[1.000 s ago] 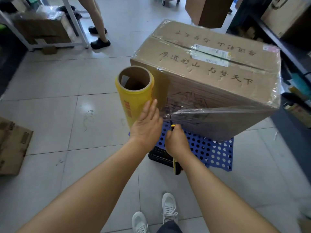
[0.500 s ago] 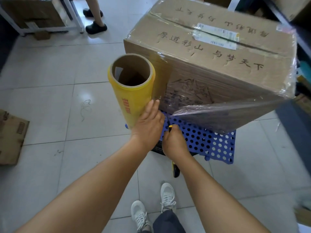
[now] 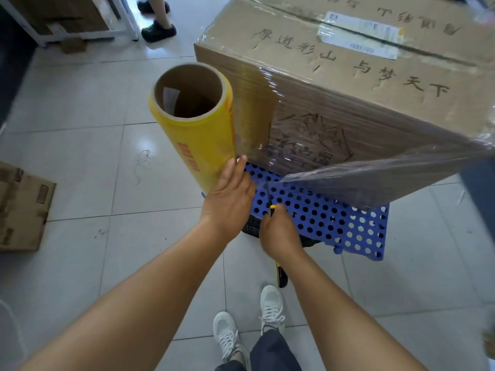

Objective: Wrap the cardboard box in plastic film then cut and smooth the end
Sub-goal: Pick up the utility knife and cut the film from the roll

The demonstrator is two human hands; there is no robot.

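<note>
A large cardboard box (image 3: 348,84) wrapped in clear film stands on a blue perforated plastic pallet (image 3: 334,218). A yellow roll of plastic film (image 3: 195,129) stands upright left of the box, and a sheet of film (image 3: 251,121) runs from it to the box corner. My left hand (image 3: 230,196) presses flat against the lower part of the roll, fingers straight. My right hand (image 3: 278,234) grips a yellow and black utility knife (image 3: 281,277); its thin blade points up at the lower edge of the stretched film.
A flattened cardboard piece (image 3: 21,207) lies on the tiled floor at left. Another person's feet (image 3: 158,25) stand at the back by a white metal rack (image 3: 80,33). My own shoes (image 3: 251,322) are at the bottom. Dark shelving borders the right.
The view has moved closer to the box and roll. My right hand with the knife has dropped slightly below the film's lower edge. My left hand stays on the roll.
</note>
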